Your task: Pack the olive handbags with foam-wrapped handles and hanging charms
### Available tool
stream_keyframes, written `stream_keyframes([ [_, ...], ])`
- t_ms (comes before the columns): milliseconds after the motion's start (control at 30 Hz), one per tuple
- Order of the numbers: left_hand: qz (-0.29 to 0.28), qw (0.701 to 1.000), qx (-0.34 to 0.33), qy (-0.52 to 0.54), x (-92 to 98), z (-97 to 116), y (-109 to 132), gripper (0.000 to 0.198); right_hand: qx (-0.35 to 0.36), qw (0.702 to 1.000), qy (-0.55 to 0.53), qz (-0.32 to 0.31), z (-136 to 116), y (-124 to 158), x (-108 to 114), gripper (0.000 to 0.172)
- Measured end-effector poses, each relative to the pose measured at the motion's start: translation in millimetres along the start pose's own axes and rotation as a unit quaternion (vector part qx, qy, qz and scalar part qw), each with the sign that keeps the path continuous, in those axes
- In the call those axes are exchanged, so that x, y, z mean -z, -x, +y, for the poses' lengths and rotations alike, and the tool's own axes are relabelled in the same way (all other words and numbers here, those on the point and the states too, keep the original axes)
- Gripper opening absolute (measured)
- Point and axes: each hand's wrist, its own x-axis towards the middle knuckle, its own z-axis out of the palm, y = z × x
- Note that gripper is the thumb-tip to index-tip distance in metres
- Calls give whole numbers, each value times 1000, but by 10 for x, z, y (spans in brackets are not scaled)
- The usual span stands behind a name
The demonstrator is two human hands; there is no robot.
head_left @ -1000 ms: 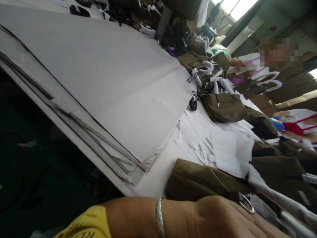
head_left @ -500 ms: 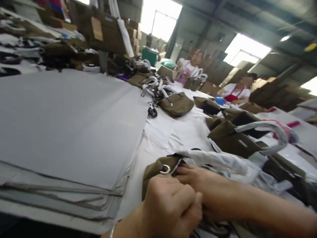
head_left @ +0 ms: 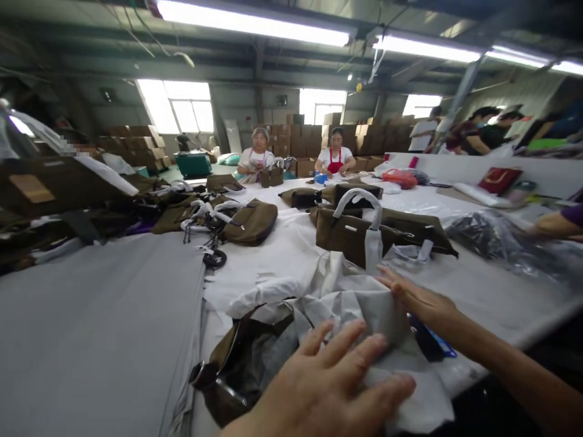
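Observation:
A brown handbag point(head_left: 223, 352) lies with its zipped mouth open at the table's near edge, one strap wrapped in white. Crumpled pale grey paper point(head_left: 359, 309) sits in and over its opening. Fingers spread, my left hand point(head_left: 337, 382) is over the near side of the paper. My right hand point(head_left: 423, 300) stretches its fingers along the paper's far right side. Whether either palm presses on the paper is hard to tell. A dark blue-edged item point(head_left: 430, 340) shows partly below my right wrist.
A stack of grey sheets point(head_left: 100, 321) covers the left of the table. Another brown bag with a white-wrapped handle point(head_left: 337, 233) stands beyond the paper, and more bags point(head_left: 250, 223) lie farther left. A clear plastic bag point(head_left: 496, 240) is by a person's arm point(head_left: 555, 224) at right.
The view has swung right and levelled. My closed left hand has opened, and my right hand has come out of the bag onto grey paper that now lies over its mouth.

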Motion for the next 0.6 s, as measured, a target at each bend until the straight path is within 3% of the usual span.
stream_keyframes([
  [67, -28, 998, -8, 53, -81, -11, -159, 21, -42, 986, -159, -27, -92, 14, -141, 57],
  [133, -45, 993, 37, 100, -47, -76, -252, 19, -73, 931, -352, -66, -236, -4, -235, 54],
  [233, 26, 985, 169, 5, 155, -235, -285, 16, -106, 816, -555, -124, -352, -42, -299, 38],
  [333, 100, 944, 307, -74, 370, -392, -236, 17, -136, 753, -635, -107, -332, -33, -356, 30],
  [433, 143, 871, 469, 16, 480, -476, -178, 20, -131, 724, -670, -95, -332, 2, -465, 25],
  [500, 188, 801, 552, 138, 483, -477, -162, 32, -114, 711, -688, -89, -368, -4, -556, 22],
  [600, 243, 688, 601, 325, 404, -392, -171, 58, -79, 679, -730, -27, -434, -67, -680, 17],
])
